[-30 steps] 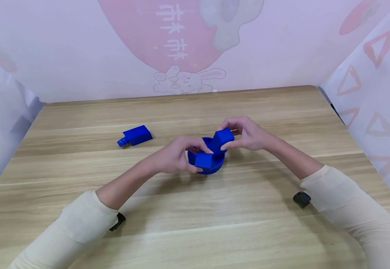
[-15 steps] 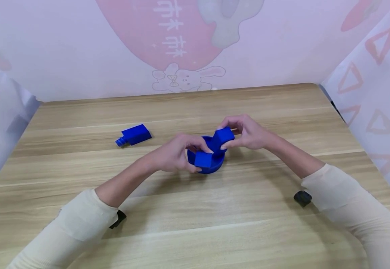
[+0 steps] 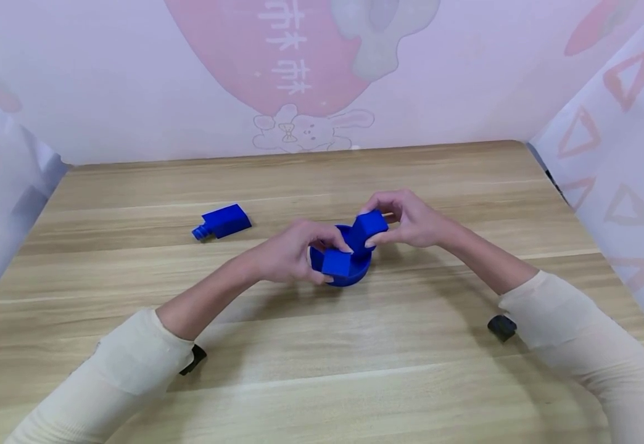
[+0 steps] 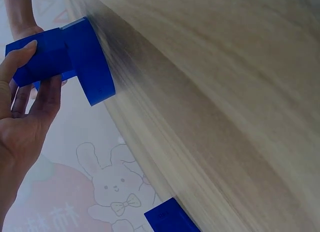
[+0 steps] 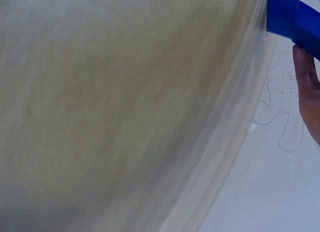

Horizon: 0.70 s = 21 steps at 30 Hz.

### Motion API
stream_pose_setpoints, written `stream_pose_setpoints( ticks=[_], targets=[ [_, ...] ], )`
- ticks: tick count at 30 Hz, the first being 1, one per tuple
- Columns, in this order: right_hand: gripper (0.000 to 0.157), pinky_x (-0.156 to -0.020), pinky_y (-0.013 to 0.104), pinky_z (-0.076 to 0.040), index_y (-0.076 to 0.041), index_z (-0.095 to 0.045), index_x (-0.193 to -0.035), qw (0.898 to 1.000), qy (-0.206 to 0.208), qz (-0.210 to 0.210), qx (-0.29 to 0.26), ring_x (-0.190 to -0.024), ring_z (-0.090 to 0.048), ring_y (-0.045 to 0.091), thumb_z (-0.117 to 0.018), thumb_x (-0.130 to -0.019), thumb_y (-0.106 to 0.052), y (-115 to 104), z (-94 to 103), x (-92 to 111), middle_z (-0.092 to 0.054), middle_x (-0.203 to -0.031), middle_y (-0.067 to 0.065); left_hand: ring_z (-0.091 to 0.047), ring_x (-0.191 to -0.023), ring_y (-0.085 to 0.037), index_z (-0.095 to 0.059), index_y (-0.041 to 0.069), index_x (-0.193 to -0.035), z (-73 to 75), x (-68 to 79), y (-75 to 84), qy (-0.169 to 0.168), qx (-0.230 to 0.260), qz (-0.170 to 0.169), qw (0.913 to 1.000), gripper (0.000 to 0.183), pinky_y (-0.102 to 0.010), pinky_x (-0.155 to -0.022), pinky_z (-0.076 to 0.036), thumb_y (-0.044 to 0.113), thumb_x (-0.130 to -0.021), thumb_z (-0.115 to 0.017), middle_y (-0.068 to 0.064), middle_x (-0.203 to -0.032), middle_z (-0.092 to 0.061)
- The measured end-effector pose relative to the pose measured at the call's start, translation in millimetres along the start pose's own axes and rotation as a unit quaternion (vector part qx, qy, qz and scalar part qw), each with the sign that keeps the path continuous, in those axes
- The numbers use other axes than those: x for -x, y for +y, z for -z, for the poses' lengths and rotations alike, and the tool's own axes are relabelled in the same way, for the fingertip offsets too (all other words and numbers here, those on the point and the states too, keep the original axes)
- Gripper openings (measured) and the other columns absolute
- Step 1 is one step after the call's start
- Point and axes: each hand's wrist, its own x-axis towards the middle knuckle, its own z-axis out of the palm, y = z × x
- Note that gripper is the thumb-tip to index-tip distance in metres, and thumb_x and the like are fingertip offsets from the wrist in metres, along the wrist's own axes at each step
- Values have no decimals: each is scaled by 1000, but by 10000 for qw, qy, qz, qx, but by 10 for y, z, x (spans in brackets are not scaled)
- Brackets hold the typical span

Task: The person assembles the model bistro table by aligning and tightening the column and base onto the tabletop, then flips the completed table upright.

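A round, shallow blue dish (image 3: 359,271) stands on the table, with two blue blocks upright in it. My left hand (image 3: 285,254) pinches the nearer blue block (image 3: 337,263) between thumb and fingers. On the far right side of the dish, my right hand (image 3: 413,219) grips the other blue block (image 3: 370,225), which leans slightly. In the left wrist view, thumb and fingertips lie on opposite sides of the left block (image 4: 45,57), above the dish (image 4: 92,64). The right wrist view catches only part of the right hand (image 5: 311,92), its fingertips touching blue. The blocks' lower ends are hidden.
Another blue block (image 3: 227,222), with a threaded stub at one end, lies on the wooden table (image 3: 322,370) left of the dish. A printed wall sheet (image 3: 189,123) rises behind the table's back edge. Black wrist devices (image 3: 502,328) hang under the sleeves.
Both hands keep their hold on the two blocks in the dish. Apart from a slight shift of the head view, nothing has visibly moved.
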Motion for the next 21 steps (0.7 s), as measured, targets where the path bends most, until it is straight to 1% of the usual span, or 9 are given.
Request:
stream_pose_setpoints(
  ticks=[6, 10, 13, 15, 17, 21],
  targets=[
    [34, -87, 36, -62, 7, -67, -112, 9997, -62, -143, 172, -91, -68, 21, -84, -82, 5, -37, 15, 9, -71, -104, 15, -65, -112, -28, -70, 1, -117, -19, 19, 37, -10, -226, 157, 9996, 43, -40, -98, -57, 1, -79, -89, -13, -122, -71],
    [35, -89, 37, -62, 6, -67, -113, 9989, -27, -212, 407, -91, -69, 22, -84, -82, 6, -40, 28, 20, -71, -106, 14, -64, -118, -28, -69, 2, -125, -26, 54, 49, -60, -576, 323, 9978, 47, -42, -102, -55, 7, -82, -88, -13, -129, -69],
    [36, -91, 40, -61, 6, -67, -115, 9977, -40, -195, 641, -92, -69, 22, -84, -83, 5, -57, 36, 21, -72, -107, 14, -65, -118, -27, -67, 1, -129, -8, 112, 43, -81, -803, 441, 9958, 49, -44, -103, -54, 8, -84, -87, -13, -128, -70],
    [38, -93, 43, -60, 6, -67, -116, 9967, -56, -161, 797, -94, -69, 23, -84, -83, 4, -81, 39, 23, -72, -109, 15, -65, -117, -28, -67, -1, -129, 20, 166, 26, -40, -895, 488, 9948, 48, -44, -103, -54, 6, -85, -85, -13, -127, -70],
    [41, -97, 46, -58, 8, -67, -120, 9957, -72, -138, 916, -99, -70, 24, -84, -83, 2, -109, 43, 25, -72, -115, 18, -66, -116, -29, -67, -2, -129, 56, 225, -1, 53, -892, 510, 9947, 46, -45, -101, -55, 4, -86, -84, -14, -126, -70],
    [49, -107, 49, -52, 9, -66, -127, 9931, 5, -28, 1174, -114, -68, 29, -85, -83, 0, -171, 47, 34, -70, -125, 22, -67, -114, -33, -67, -5, -124, 122, 336, -83, 317, -908, 406, 9945, 40, -48, -98, -56, 0, -86, -81, -16, -122, -71]
  ],
)
